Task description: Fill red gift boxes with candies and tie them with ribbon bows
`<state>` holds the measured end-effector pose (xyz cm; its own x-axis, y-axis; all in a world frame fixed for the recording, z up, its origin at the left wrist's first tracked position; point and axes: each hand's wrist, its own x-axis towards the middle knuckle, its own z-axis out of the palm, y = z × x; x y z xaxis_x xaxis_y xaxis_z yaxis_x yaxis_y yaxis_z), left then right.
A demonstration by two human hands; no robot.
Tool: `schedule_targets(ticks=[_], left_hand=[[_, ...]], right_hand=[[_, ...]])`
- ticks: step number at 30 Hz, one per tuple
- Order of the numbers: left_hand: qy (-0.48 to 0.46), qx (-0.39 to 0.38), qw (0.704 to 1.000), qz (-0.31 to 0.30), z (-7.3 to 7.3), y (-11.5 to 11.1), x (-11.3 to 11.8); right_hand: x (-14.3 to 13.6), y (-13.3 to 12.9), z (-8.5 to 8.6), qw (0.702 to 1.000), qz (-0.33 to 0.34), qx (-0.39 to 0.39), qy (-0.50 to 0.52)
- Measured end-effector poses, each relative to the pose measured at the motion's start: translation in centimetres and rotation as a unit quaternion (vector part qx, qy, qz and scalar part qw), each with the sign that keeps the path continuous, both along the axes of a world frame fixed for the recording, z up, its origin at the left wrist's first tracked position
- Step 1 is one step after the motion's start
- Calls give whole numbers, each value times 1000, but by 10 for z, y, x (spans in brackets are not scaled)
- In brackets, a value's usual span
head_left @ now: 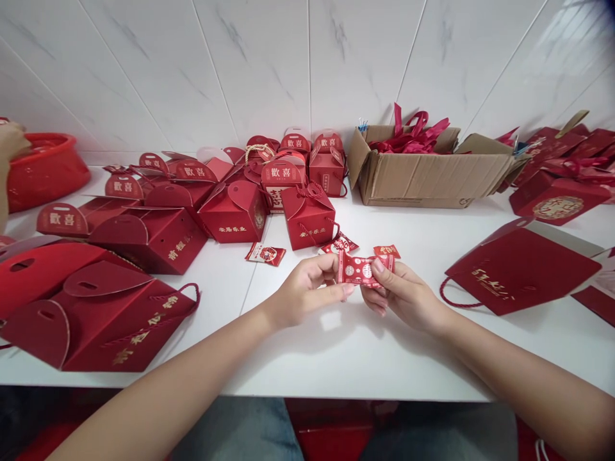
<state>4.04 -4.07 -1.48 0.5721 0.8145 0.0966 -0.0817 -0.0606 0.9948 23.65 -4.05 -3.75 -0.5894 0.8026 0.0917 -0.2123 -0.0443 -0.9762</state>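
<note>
A red wrapped candy [355, 270] with white round marks is held up over the white table. My right hand [403, 294] pinches it, thumb across its front. At the candy's left end my left hand [307, 288] has its fingers curled behind the wrapper, the thumb just below. Beyond my hands lie more small wrapped candies: a red and white one [266, 254] to the left, another [340, 244] partly hidden behind my left fingers, and an orange-red one [385, 250] behind the held candy. A red gift box [310, 218] with a cord handle stands just past them.
Several red boxes [144, 240] crowd the left side of the table [269, 358]. A cardboard carton [423, 182] with red ribbons stands against the tiled wall. An open red box [509, 275] lies tilted at right. At far left, another person's arm [10, 153] reaches beside a red basin [48, 173].
</note>
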Motion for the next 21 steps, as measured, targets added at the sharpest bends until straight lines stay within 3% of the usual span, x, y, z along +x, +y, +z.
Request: schedule_targets(ticks=[7,13,17,21], left_hand=[[-33,-35,997,55,-3,-1,5],[-2,10,998,64,-3,-1,5],[-2,37,992,117,-4,0,4],[18,89,993,70,-5,0,2]], right_hand=[[-7,-2,0,997,31,-57,40],[-12,-5,-2,999,26,-29,-4],[-12,-7,-2,998,-9,11,-65],[-12,-4,1,996,-8,29,-84]])
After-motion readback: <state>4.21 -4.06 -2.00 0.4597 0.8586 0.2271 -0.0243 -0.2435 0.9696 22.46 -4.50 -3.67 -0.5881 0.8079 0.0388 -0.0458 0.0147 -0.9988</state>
